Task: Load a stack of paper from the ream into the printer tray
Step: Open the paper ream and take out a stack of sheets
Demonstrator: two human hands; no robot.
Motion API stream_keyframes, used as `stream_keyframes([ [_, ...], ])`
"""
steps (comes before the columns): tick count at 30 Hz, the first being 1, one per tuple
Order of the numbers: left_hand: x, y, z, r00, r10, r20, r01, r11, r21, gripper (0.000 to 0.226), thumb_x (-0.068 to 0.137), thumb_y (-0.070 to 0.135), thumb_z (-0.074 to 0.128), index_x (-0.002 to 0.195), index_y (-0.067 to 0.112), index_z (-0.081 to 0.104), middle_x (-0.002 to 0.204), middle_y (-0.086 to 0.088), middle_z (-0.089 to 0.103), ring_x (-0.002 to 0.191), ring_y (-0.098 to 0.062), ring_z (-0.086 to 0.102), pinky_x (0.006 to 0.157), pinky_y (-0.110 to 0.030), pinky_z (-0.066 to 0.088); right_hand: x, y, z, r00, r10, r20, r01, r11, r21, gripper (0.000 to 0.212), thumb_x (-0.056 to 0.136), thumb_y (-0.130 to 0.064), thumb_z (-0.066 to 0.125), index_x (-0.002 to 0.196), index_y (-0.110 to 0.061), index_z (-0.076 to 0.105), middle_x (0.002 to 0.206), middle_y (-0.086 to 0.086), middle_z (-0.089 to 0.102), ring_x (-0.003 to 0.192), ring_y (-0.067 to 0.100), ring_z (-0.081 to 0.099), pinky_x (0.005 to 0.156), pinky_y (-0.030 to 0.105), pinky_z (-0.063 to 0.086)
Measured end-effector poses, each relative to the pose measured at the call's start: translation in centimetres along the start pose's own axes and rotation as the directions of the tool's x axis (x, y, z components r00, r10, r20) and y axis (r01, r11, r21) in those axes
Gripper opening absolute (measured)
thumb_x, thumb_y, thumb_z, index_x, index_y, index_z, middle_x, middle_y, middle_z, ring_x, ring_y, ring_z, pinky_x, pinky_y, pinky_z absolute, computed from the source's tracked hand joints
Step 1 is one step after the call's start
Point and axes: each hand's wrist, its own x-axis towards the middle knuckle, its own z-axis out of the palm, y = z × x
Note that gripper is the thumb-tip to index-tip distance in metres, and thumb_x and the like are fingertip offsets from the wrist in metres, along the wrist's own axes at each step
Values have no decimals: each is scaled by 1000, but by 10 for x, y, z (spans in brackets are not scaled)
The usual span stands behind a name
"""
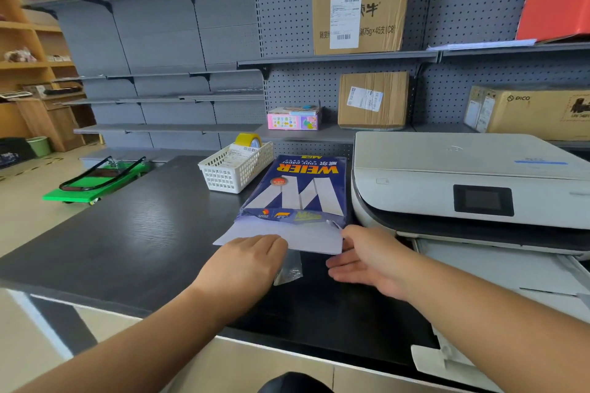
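Note:
A blue WEIER paper ream lies on the black desk, its near end torn open. A stack of white paper sticks out of that end toward me. My left hand rests palm down on the stack's near left corner. My right hand touches the stack's right edge, fingers spread. The white printer stands to the right, and its pulled-out paper tray shows white sheets inside.
A white plastic basket with yellow tape stands behind the ream on the left. A clear plastic scrap lies on the desk between my hands. Grey pegboard shelves with cardboard boxes rise behind. A green trolley sits on the floor.

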Motion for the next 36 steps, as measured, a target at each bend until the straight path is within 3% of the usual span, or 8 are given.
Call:
stream_keyframes([
  [5,-7,6,-10,1000,17,-26,-17,1000,-11,21,68,1,71,81,15,63,71,-2,62,56,-24,57,48,-33,46,-4,4,9,1000,5,18,-9,973,231,27,100,-15,51,124,-1,55,100,30,72,88,39,74,83,53,61],
  [13,-24,16,-34,997,47,-57,-49,998,-33,19,75,2,70,90,13,66,81,-3,67,64,-23,61,56,-32,52,-8,1,22,997,20,76,-51,908,417,30,98,-9,52,128,-11,50,118,26,64,103,43,67,80,58,60],
  [19,-40,20,-40,998,66,17,-65,996,-55,18,82,6,63,95,17,63,86,-1,64,69,-22,58,61,-36,52,-14,-2,32,998,66,-19,-55,934,353,22,98,-5,51,118,-11,55,108,21,69,90,35,70,54,42,60],
  [22,-42,21,-41,996,82,26,-80,994,-70,13,83,7,60,88,19,59,76,2,56,62,-22,48,56,-37,48,-16,-1,34,996,68,-63,-44,947,317,18,97,1,49,110,-6,57,103,20,70,83,33,69,57,38,55],
  [25,-40,21,-49,997,60,39,-54,987,-153,16,95,27,48,82,22,57,72,5,56,61,-22,49,57,-38,47,-23,-2,35,992,80,-93,-54,965,255,7,97,0,51,98,-5,56,97,20,69,76,32,68,53,33,51],
  [27,-34,20,-59,990,-90,108,117,956,-270,27,96,47,42,90,28,60,83,8,64,71,-17,58,67,-36,50,-26,-2,35,991,77,-113,-50,973,227,6,96,-1,53,97,-6,56,97,20,68,74,32,67,50,31,50],
  [32,-13,-20,-58,761,-553,340,645,588,-488,28,92,53,53,109,34,63,107,15,68,99,-9,63,88,-32,49,-37,-3,32,991,69,-115,-39,968,247,5,96,-1,55,95,-6,57,100,21,67,79,31,66,59,35,52],
  [36,-7,-45,-50,551,-684,479,825,359,-437,29,95,40,51,97,16,67,96,-2,70,85,-22,62,81,-36,49,-45,1,31,992,63,-112,-33,967,253,7,96,-1,55,101,-2,60,96,20,69,75,30,67,57,33,51],
])
